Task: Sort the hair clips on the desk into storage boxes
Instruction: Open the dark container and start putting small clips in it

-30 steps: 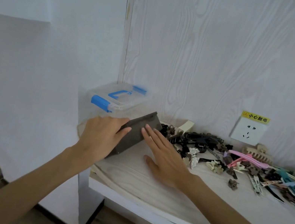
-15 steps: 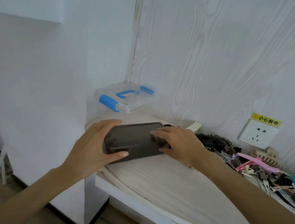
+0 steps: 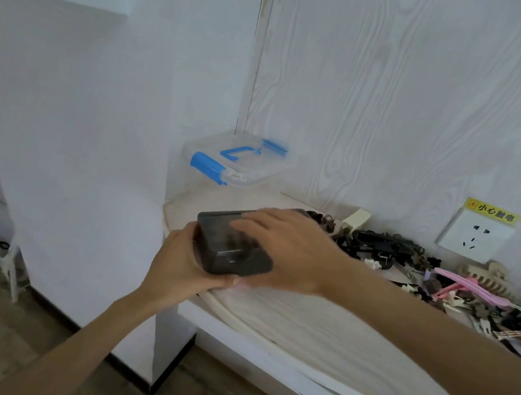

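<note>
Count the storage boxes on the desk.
2: a dark box held at the desk's left edge, and a clear blue-latched box behind it in the corner. None looks hidden.

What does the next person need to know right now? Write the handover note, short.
Left hand grips the near-left end of the dark box at the desk's left corner. Right hand lies over the box's top and far side, fingers flat on the lid.
Clear box with blue latches sits closed in the back corner.
Hair clips lie heaped along the wall under the socket.
Done: dark box in hand.
Left: open the boxes and sort the whole heap.
</note>
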A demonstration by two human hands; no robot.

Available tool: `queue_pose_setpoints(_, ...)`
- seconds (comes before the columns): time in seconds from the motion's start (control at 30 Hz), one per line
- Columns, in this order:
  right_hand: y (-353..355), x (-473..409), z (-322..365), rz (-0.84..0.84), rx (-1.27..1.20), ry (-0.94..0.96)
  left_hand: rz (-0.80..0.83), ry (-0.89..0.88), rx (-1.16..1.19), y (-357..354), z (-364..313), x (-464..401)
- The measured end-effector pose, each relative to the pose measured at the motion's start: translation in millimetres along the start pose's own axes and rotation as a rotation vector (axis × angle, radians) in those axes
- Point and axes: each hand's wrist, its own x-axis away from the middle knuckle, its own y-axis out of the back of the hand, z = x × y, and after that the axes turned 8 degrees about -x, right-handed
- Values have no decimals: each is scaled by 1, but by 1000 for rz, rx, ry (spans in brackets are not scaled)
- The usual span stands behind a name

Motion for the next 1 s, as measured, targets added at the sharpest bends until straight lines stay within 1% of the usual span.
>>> queue_pose_setpoints(0.07,-5,-12,10,30,38,63,12,-2,14,-1,3,-1)
queue_pose_setpoints(0.13,3,-19,2,84,18,54,51,0,36,2,3,-1)
queue_pose_setpoints(0.2,18,-23,-13,137,-154,-20,95,4,60,5,2,-4)
queue_pose_setpoints(0.23,26,-24,-20,108,-258,-67,109,-4,71,5,1,-4)
queue_pose_setpoints(0.27,33,-29,-28,26,-331,-110,118,-14,69,6,-1,-5)
queue_pose_setpoints(0.3,40,-34,-36,-96,-350,-146,125,-22,61,7,-2,-4)
queue_pose_setpoints(0.37,47,-48,-53,-349,-198,-231,139,-28,62,8,-4,-3)
queue_pose_setpoints(0.4,48,-53,-59,-421,-133,-305,144,-34,68,8,-7,-1)
queue_pose_setpoints(0.43,47,-57,-65,-444,-133,-382,134,-46,76,7,-9,2)
queue_pose_setpoints(0.5,40,-56,-77,-380,-309,-482,63,-57,67,6,-15,9)
queue_pose_setpoints(0.57,34,-46,-85,-327,-509,-515,-76,11,14,7,-26,22)
queue_pose_setpoints(0.6,33,-38,-88,-322,-591,-515,-165,-14,-14,9,-33,28)
queue_pose_setpoints(0.67,34,-21,-94,-328,-693,-517,-294,-197,-103,12,-51,37)
queue_pose_setpoints(0.77,33,8,-107,-332,-748,-587,-338,-527,-275,5,-81,36)
queue_pose_setpoints(0.83,28,23,-118,-313,-731,-658,-339,-721,-369,-2,-102,23)
queue_pose_setpoints(0.87,25,28,-123,-289,-714,-696,-298,-743,-386,-5,-115,13)
queue_pose_setpoints(0.93,11,33,-136,-185,-645,-752,-129,-633,-398,-9,-140,-18)
queue_pose_setpoints(1.0,-9,28,-148,-77,-583,-777,57,-506,-501,-21,-157,-62)
